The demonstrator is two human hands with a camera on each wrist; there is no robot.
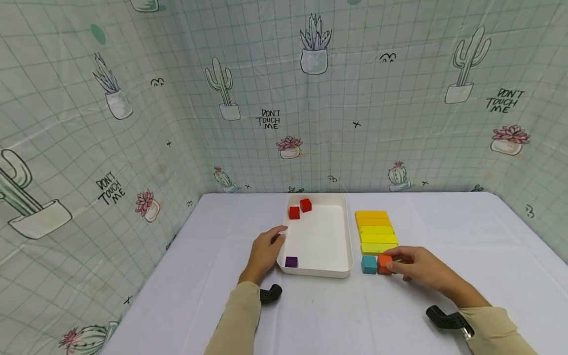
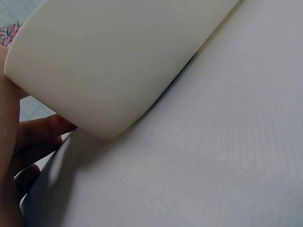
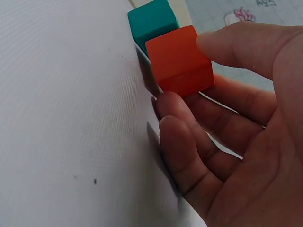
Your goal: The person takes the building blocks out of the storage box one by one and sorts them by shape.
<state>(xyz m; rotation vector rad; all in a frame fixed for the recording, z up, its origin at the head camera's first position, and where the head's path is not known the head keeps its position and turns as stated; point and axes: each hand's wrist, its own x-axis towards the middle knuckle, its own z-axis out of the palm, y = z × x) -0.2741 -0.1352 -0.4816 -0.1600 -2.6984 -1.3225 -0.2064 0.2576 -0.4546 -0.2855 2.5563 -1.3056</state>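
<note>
My right hand (image 1: 419, 267) pinches an orange cube (image 3: 177, 59) between its thumb and fingers. Snug against that cube's left side is a teal cube (image 1: 369, 265). At the left wall of a shallow white tray (image 1: 349, 241), my left hand (image 1: 265, 251) touches the rim with its fingertips. Its fingers (image 2: 45, 128) show against the tray's outer wall in the left wrist view. Inside the tray, two red cubes (image 1: 305, 205) lie near the far left corner. A purple cube (image 1: 291, 262) sits in the near left corner.
Several yellow and orange-yellow blocks (image 1: 377, 237) lie side by side right of the tray, just behind the teal and orange cubes. White cloth (image 1: 324, 315) covers the table. A printed curtain (image 1: 355, 162) stands along the back and left.
</note>
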